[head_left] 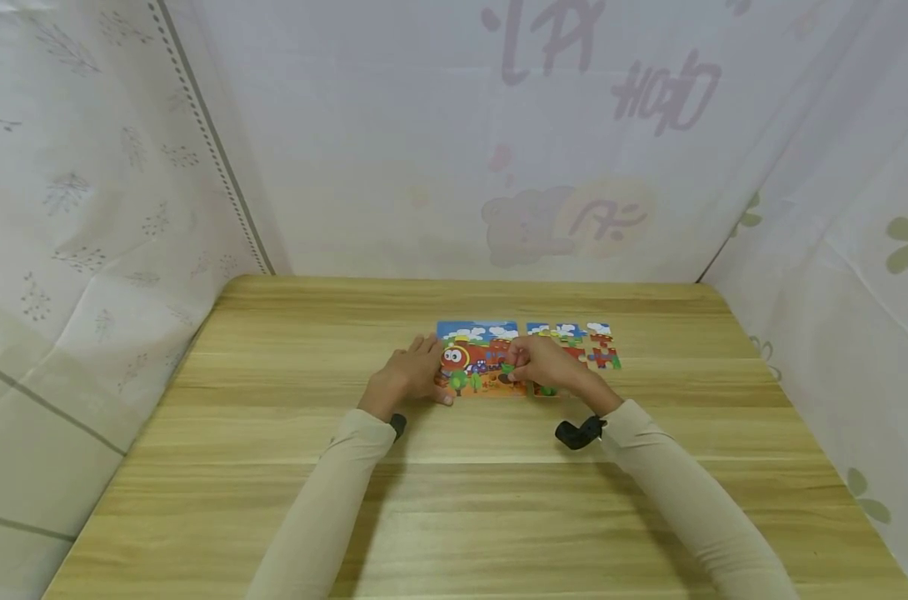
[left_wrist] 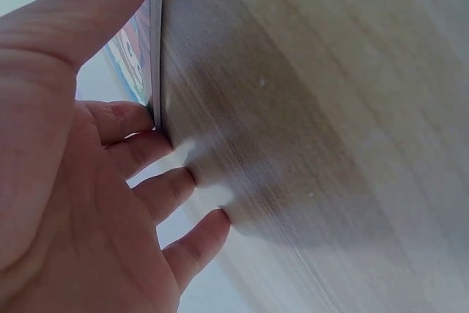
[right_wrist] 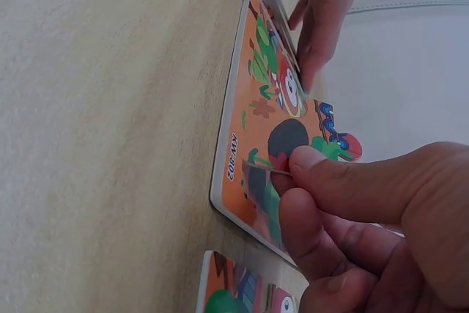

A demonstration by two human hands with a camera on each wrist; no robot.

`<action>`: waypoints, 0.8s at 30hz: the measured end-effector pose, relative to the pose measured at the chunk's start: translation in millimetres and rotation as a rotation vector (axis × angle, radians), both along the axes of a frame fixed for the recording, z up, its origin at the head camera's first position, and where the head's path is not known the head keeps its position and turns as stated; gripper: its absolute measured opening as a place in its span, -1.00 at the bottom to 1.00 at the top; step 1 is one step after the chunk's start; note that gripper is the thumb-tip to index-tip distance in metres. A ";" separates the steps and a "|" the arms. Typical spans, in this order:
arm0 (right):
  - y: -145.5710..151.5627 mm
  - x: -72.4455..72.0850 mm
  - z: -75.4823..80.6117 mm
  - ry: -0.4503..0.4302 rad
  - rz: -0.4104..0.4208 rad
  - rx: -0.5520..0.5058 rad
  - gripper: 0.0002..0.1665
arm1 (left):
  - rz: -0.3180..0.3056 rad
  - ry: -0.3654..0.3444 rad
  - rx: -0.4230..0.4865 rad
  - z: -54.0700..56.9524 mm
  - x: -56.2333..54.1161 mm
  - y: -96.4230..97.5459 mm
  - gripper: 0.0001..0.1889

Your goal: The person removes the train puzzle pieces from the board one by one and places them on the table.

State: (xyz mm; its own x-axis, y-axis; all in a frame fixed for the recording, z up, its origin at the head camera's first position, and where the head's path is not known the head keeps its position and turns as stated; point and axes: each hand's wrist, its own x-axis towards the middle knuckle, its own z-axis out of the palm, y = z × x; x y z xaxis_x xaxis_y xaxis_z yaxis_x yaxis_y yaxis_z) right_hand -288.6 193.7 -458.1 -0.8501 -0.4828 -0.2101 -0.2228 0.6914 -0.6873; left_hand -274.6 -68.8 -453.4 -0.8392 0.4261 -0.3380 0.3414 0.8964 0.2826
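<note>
A flat picture puzzle board point(head_left: 469, 333) with a red cartoon train lies on the table. My left hand point(head_left: 416, 371) is at its left edge, fingers extended, thumb by the lower left corner. The left wrist view has those fingertips point(left_wrist: 183, 247) down on the tabletop and the board's pale edge point(left_wrist: 156, 56) beside the hand. Over the board's right part, my right hand point(head_left: 547, 362) pinches a jigsaw piece point(right_wrist: 327, 119) between thumb and finger. Blue wheels and a red knob show on the piece; the fingers hide part of it.
Right of the board lie more jigsaw pieces point(head_left: 566, 331), partly under my right hand. Farther right are a cloud piece point(head_left: 599, 331) and a red and green piece point(head_left: 605, 359). Printed cloth point(head_left: 394, 167) hangs behind the wooden table point(head_left: 454, 517).
</note>
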 end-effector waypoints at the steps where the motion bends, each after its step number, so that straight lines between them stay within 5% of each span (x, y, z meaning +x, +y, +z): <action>1: 0.8 -0.1 -0.7 -0.004 -0.002 -0.010 -0.88 | 0.001 -0.002 -0.001 0.0 0.3 0.0 0.13; 12: 23.0 -3.0 -6.0 -0.066 -0.050 -0.143 -0.89 | 0.004 0.003 0.007 2.6 3.2 0.4 0.09; 24: 53.0 0.7 -6.3 -0.062 -0.095 -0.133 -0.89 | 0.011 0.002 0.011 1.8 2.1 -0.5 0.12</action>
